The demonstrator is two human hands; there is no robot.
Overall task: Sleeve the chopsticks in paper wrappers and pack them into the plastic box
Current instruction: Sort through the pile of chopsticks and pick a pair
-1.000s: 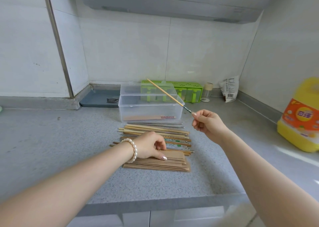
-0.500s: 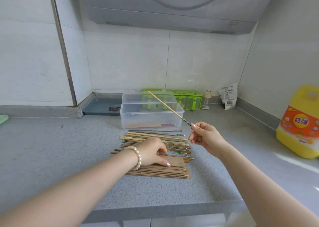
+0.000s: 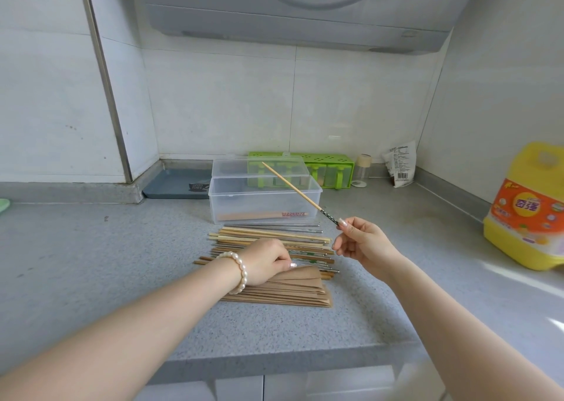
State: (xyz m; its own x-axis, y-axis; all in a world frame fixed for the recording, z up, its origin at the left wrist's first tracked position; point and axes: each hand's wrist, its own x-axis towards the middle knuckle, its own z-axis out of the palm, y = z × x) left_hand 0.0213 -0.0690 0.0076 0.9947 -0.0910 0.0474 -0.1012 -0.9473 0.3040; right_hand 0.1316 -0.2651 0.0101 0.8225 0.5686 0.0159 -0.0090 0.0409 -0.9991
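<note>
Right hand (image 3: 363, 245) grip pinches one chopstick (image 3: 297, 191) at its patterned end; left hand (image 3: 268, 260) pinches top paper wrapper (image 3: 300, 275); plastic box (image 3: 265, 201) holds one sleeved pair.

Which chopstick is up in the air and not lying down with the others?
The one with the dark patterned end, pinched by the right hand. It slants up in front of the plastic box, while the other chopsticks lie flat on the counter.

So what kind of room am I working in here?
Most likely a home kitchen: a grey range hood hangs over the speckled grey countertop, a green condiment caddy sits against the white tiled wall, and a yellow jug with an orange label stands at the right.
</note>
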